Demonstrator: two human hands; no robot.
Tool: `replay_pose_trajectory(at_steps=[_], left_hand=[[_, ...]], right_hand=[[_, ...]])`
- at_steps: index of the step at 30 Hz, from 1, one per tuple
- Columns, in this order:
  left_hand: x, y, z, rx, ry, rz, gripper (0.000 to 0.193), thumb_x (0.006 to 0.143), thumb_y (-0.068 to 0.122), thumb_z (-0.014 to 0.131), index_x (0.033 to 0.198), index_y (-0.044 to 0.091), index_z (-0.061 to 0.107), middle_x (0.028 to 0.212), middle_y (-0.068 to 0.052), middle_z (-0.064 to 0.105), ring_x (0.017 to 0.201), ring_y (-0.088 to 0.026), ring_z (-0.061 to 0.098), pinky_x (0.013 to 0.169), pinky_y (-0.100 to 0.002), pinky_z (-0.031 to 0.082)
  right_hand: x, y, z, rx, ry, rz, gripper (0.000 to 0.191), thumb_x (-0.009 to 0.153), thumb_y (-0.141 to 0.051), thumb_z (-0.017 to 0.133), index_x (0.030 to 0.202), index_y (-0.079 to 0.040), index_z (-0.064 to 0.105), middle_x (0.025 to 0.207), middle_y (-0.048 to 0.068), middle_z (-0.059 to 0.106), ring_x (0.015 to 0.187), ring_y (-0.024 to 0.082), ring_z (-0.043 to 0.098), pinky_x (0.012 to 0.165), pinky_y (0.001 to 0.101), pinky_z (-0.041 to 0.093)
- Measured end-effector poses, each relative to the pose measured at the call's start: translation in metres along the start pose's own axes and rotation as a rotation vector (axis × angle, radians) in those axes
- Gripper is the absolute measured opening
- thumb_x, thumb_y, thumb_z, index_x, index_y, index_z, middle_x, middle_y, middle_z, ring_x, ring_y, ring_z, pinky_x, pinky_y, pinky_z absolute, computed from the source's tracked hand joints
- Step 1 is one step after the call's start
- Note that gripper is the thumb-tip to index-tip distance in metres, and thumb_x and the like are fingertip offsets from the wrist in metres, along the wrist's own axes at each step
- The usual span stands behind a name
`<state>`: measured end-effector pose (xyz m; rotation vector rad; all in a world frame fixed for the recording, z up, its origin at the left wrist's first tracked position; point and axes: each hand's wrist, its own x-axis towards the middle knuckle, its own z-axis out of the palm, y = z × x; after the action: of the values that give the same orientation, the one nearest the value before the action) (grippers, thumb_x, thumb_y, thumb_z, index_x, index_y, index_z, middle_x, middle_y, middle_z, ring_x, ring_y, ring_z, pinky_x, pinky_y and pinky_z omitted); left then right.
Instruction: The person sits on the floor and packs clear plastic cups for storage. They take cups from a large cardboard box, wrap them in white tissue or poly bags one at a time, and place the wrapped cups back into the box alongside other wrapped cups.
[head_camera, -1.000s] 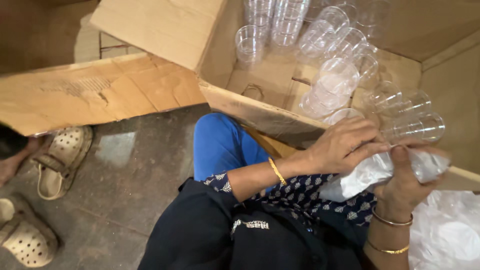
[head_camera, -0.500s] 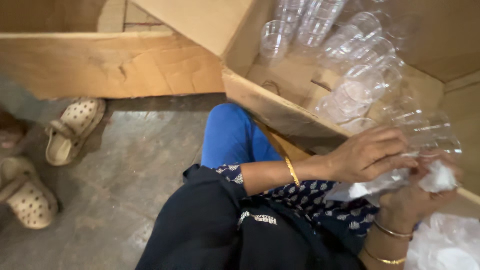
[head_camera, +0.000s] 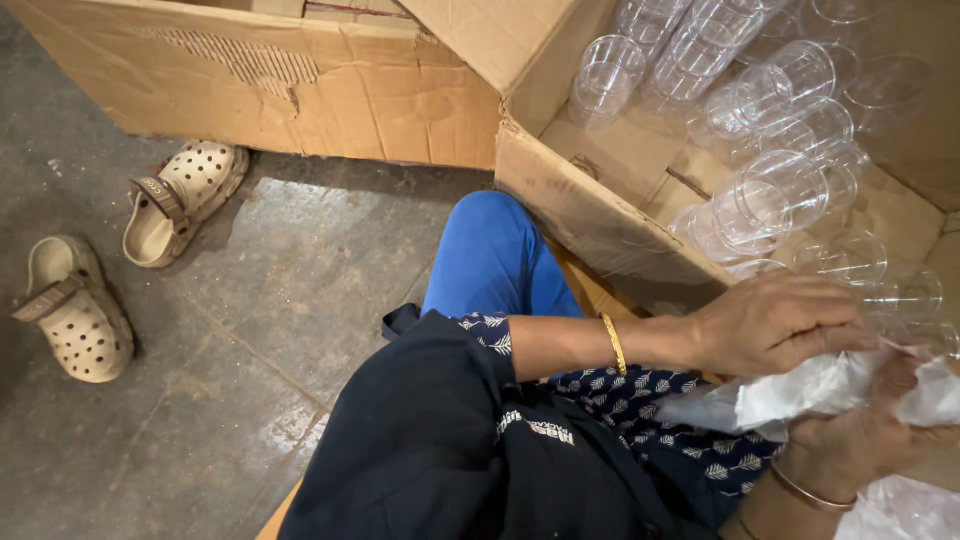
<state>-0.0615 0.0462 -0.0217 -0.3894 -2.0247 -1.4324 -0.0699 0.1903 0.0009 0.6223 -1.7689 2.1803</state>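
My left hand (head_camera: 775, 322) lies over a row of clear plastic cups (head_camera: 905, 300) and grips them at the near edge of the open cardboard box (head_camera: 590, 215). Below it my right hand (head_camera: 860, 430) clutches a crumpled white plastic bag (head_camera: 800, 395) against the same row. Several more rows of clear cups (head_camera: 770, 110) lie on their sides inside the box. A gold bangle (head_camera: 613, 343) circles my left wrist. I sit with my blue trouser leg (head_camera: 490, 260) against the box.
A second long cardboard box (head_camera: 270, 85) stands along the top left. Two beige perforated clogs (head_camera: 185, 200) (head_camera: 70, 310) lie on the grey stone floor at left. More white plastic bags (head_camera: 900, 510) sit at the bottom right.
The view has swung left and down, so the clogs and floor show more. Both hands stay on the cups and bag, with the bag pulled further over the row.
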Motion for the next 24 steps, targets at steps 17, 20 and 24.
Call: replay_pose_trajectory(at_steps=[17, 20, 24], left_hand=[[0.0, -0.006, 0.003, -0.086, 0.053, 0.026, 0.033, 0.106, 0.044, 0.05, 0.109, 0.018, 0.07, 0.081, 0.0, 0.069, 0.066, -0.012, 0.067, 0.063, -0.03, 0.053], [0.007, -0.002, 0.004, -0.176, 0.015, -0.021, 0.033, 0.105, 0.042, 0.047, 0.11, 0.017, 0.068, 0.091, 0.001, 0.072, 0.071, -0.013, 0.068, 0.062, -0.028, 0.053], [0.003, 0.011, -0.014, -0.041, -0.01, -0.021, 0.022, 0.103, 0.032, 0.054, 0.108, 0.02, 0.072, 0.088, -0.001, 0.07, 0.075, -0.02, 0.065, 0.071, -0.034, 0.05]], right_hand=[[0.003, 0.025, -0.023, 0.212, -0.079, 0.077, 0.006, 0.121, -0.007, 0.054, 0.12, -0.001, 0.056, 0.116, 0.012, 0.059, 0.103, 0.022, 0.061, 0.1, 0.0356, 0.056], [0.012, 0.024, -0.013, 0.408, 0.01, 0.291, 0.016, 0.114, -0.018, 0.053, 0.118, -0.004, 0.061, 0.111, 0.012, 0.065, 0.096, 0.022, 0.064, 0.092, 0.0329, 0.059], [0.007, 0.022, 0.002, 0.383, 0.118, 0.379, 0.021, 0.107, -0.017, 0.053, 0.122, -0.006, 0.063, 0.118, 0.009, 0.067, 0.104, 0.019, 0.065, 0.091, 0.0293, 0.056]])
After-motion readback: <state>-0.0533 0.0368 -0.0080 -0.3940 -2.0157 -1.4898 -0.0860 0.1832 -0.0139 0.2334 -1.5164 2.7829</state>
